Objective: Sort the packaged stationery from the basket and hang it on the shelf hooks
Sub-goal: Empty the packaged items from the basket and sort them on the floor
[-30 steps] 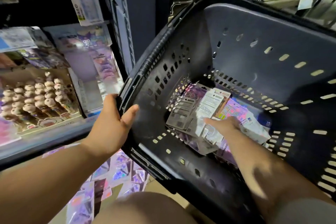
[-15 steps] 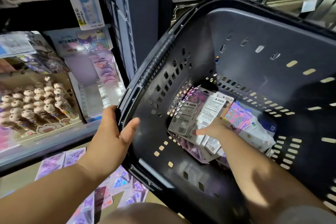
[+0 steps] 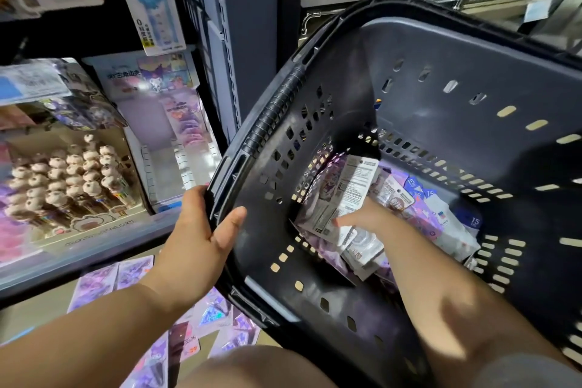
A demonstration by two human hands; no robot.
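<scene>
- The left hand (image 3: 201, 236) clenches the near rim of the tilted black basket (image 3: 441, 72), thumb inside and fingers wrapped outside.
- Stationery packs (image 3: 447, 224) lie heaped on the basket's bottom. The topmost white pack (image 3: 349, 189), printed back up, runs lengthwise from the right hand (image 3: 367, 217) toward the far wall.
- One right finger lies straight on that pack; the others are hidden, so I cannot tell its grasp.
- Left of the left fingers, a shelf (image 3: 94, 249) holds panda-topped pens (image 3: 63, 179).
- Purple packets (image 3: 132, 271) lie on the floor below.

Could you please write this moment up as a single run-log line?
stage: picking | left hand: grips basket rim | right hand: among packets in basket, grasp unclear
</scene>
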